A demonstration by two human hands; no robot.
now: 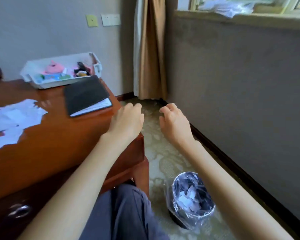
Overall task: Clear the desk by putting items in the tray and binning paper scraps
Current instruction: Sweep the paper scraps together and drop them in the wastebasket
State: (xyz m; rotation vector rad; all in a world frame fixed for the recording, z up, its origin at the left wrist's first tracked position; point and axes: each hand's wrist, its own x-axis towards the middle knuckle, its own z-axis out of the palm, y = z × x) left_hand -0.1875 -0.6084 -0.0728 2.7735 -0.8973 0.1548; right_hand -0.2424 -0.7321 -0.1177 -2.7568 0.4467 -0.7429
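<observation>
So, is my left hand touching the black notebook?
Apart: the head view shows bare desk between the left hand and the black notebook.

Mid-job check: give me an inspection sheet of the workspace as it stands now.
Surface: glossy wooden desk.
Job's things: white tray at the desk's far edge, holding toys; black notebook shut next to it; paper scraps on the desk's left; bin on the floor, scraps inside.
Clutter: nothing seen.
Hands: left hand and right hand loosely curled, empty, in the air.
Cables: nothing seen.
Surroundings: curtain, window, patterned carpet.
</observation>
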